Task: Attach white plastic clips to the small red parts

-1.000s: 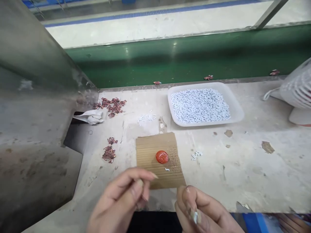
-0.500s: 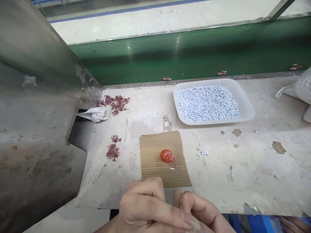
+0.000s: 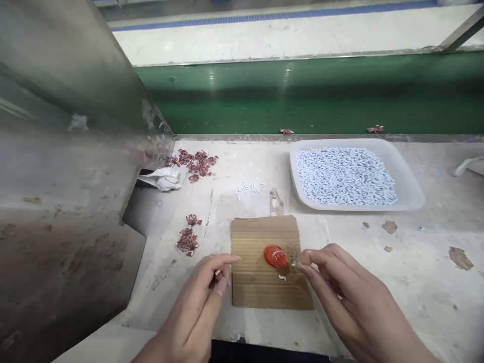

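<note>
A brown cardboard piece (image 3: 260, 287) lies on the worn bench with a red blob (image 3: 276, 256) on it and one small white piece (image 3: 282, 277) beside the blob. My right hand (image 3: 340, 285) pinches a tiny white piece between thumb and forefinger, its tip right beside the red blob. At the cardboard's left edge my left hand (image 3: 200, 302) pinches a small dark red piece. A white tray (image 3: 410, 194) full of small white pieces stands at the back right.
Small heaps of dark red pieces (image 3: 194, 162) (image 3: 188, 238) lie left of the cardboard, with loose white pieces (image 3: 247, 187) behind it. A large metal housing (image 3: 64, 166) fills the left side. A green conveyor belt (image 3: 302, 101) runs along the bench's far edge.
Both hands have come apart and moved forward onto the bench. The right hand has reached the red blob. The left hand has moved to the cardboard's left edge.
</note>
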